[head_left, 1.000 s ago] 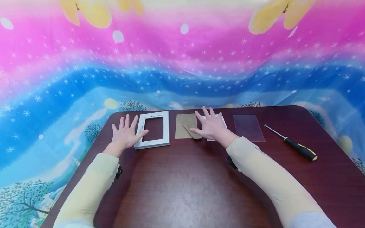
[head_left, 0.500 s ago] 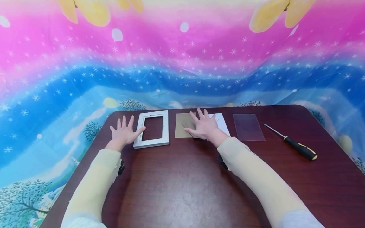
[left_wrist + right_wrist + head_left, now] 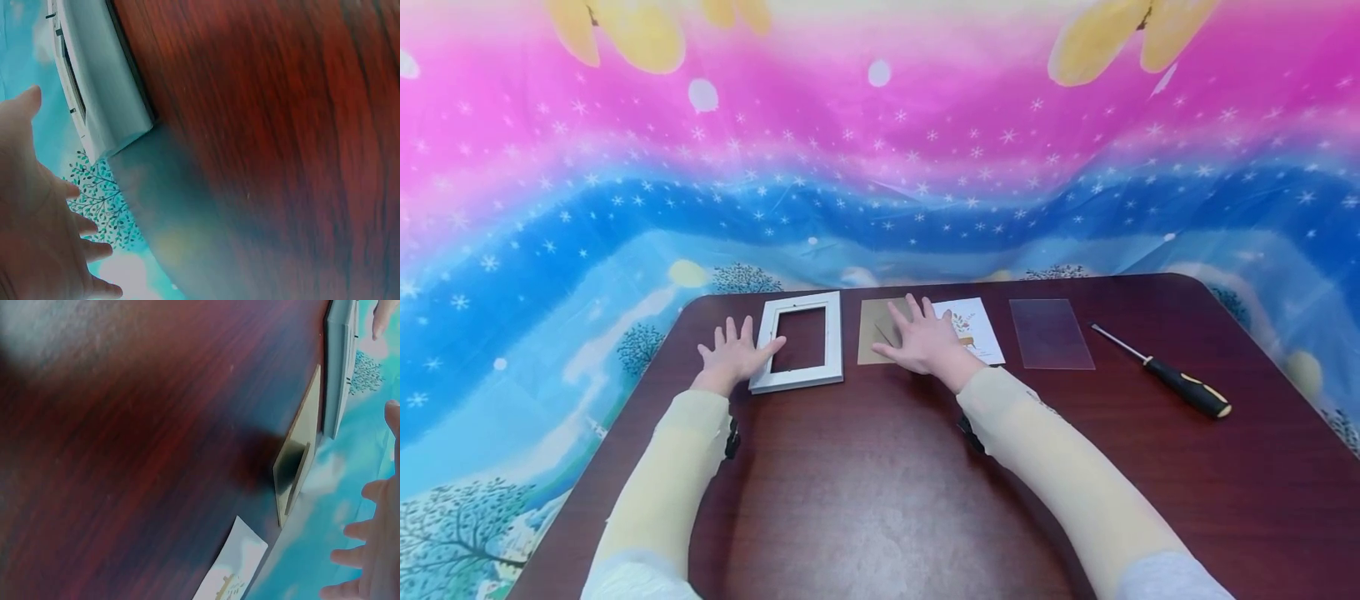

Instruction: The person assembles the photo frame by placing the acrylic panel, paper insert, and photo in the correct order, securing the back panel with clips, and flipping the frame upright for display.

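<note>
A white picture frame (image 3: 833,342) lies flat at the back left of the table. Beside its left edge is my left hand (image 3: 730,357), fingers spread, thumb over the frame's side; the left wrist view shows the hand apart from the frame (image 3: 103,69). My right hand (image 3: 928,342), also spread, hovers over the tan backing board (image 3: 871,333) and the left part of a white card (image 3: 985,329) printed with a flower picture. A stand flap (image 3: 299,478) rises at a slant from the board, partly hidden by that hand in the head view. Neither hand holds anything.
Right of the card lies a clear plastic sheet (image 3: 1051,333). Farther right is a screwdriver (image 3: 1187,387) with a black and yellow handle. A printed cloth (image 3: 880,183) hangs behind the dark wooden table (image 3: 865,500).
My right hand has moved left and slightly nearer, uncovering more of the card's flower picture. The left hand has shifted slightly nearer me. The objects lie where they were.
</note>
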